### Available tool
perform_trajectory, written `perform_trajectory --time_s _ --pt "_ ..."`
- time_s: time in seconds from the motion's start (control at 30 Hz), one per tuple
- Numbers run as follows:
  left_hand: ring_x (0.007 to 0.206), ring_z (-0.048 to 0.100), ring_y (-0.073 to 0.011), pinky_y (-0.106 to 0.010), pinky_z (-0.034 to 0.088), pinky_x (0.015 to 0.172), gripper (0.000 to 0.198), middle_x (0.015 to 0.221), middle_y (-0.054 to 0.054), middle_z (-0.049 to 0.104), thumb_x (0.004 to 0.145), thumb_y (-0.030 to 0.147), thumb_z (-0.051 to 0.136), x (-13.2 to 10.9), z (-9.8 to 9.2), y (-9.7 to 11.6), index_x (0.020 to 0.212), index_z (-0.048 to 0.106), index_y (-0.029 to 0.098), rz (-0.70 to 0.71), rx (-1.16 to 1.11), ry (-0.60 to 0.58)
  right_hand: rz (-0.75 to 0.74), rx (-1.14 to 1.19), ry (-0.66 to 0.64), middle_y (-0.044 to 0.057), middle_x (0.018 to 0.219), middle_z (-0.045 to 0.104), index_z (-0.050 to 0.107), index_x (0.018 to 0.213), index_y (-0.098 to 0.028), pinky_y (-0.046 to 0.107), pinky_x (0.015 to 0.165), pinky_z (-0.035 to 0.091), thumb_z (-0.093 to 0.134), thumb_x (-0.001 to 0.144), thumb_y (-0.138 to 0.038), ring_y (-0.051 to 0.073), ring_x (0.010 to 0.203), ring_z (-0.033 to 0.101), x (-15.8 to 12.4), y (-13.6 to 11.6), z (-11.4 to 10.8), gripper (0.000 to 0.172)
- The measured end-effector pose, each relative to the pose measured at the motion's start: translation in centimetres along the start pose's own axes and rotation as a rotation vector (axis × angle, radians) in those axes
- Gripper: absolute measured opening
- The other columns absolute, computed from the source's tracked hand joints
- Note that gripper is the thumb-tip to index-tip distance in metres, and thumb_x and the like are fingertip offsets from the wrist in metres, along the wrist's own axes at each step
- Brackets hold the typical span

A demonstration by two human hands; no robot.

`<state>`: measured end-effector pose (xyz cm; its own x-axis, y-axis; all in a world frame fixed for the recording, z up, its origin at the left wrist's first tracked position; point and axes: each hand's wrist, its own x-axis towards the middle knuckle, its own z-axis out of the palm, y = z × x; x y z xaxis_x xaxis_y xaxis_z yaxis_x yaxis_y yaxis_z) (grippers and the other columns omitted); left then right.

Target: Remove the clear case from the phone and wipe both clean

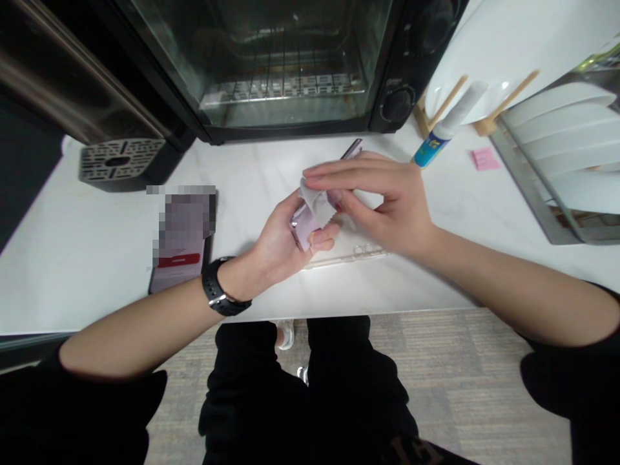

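Observation:
A light purple phone (305, 230) lies tilted in my left hand (285, 242), whose fingers wrap around its lower end. My right hand (387, 200) is above the phone, its fingers pressed on a small white cloth (317, 201) against the phone's surface. The phone's far end sticks out beyond my right fingers, and its middle is hidden. Beneath my hands a clear phone case (361, 253) rests on the white counter. To the left, a second phone (179, 258) lies on the counter, partly blurred out.
A black toaster oven (290, 132) stands at the back, with a black machine with a drip tray (121, 161) to its left. On the right are a spray bottle (431, 148), a pink note (485, 159) and a dish rack (533, 194) holding white plates (571, 129).

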<state>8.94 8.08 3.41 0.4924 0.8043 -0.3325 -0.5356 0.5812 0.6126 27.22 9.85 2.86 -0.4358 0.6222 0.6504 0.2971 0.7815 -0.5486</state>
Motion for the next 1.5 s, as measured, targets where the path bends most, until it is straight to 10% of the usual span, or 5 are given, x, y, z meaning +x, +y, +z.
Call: perform_trajectory --time_s 0.2,0.43,0.97,1.23,1.5 --pt "0.041 0.048 -0.0095 -0.019 0.042 0.043 0.044 0.052 0.002 0.051 0.105 0.017 0.043 0.1 0.8 -0.1 0.066 0.062 0.018 0.015 -0.013 0.155 -0.383 -0.057 0.020 -0.005 0.142 0.081 0.075 0.143 -0.038 0.037 0.095 0.070 0.061 0.108 -0.024 0.017 0.112 0.082 -0.6 0.4 0.5 0.039" --pt "0.044 0.044 -0.0079 -0.020 0.037 0.044 0.041 0.059 0.001 0.056 0.108 0.031 0.051 -0.1 0.5 -0.1 0.071 0.062 0.018 0.015 0.052 0.045 0.011 -0.073 -0.010 -0.005 0.132 0.085 0.083 0.125 -0.045 0.051 0.108 0.067 0.060 0.106 -0.038 0.026 0.118 0.082 -0.7 0.2 -0.3 0.031" --pt "0.045 0.041 -0.0044 -0.019 0.031 0.044 0.028 0.084 -0.004 0.068 0.103 0.038 0.057 -0.2 0.0 0.3 0.119 0.072 0.019 -0.037 0.056 -0.026 0.253 0.093 0.404 0.001 0.118 0.087 0.086 0.102 -0.036 0.042 0.099 0.067 0.069 0.105 -0.045 0.025 0.119 0.079 0.0 2.6 0.3 0.019" --pt "0.046 0.040 -0.0032 -0.020 0.033 0.043 0.042 0.089 -0.004 0.070 0.097 0.038 0.067 -0.6 0.2 0.5 0.135 0.072 0.020 0.033 0.137 -0.049 0.333 0.076 0.460 0.000 0.086 0.075 0.075 0.087 -0.030 0.037 0.076 0.063 0.075 0.099 -0.047 0.022 0.084 0.071 0.2 4.8 0.2 0.021" --pt "0.045 0.041 -0.0038 -0.019 0.031 0.042 0.046 0.088 -0.004 0.070 0.098 0.037 0.066 -0.6 0.2 0.6 0.141 0.070 0.021 0.026 0.154 -0.055 0.301 0.048 0.515 -0.001 0.112 0.086 0.083 0.107 -0.036 0.033 0.076 0.064 0.066 0.102 -0.030 0.021 0.105 0.076 0.0 3.6 0.4 0.019"
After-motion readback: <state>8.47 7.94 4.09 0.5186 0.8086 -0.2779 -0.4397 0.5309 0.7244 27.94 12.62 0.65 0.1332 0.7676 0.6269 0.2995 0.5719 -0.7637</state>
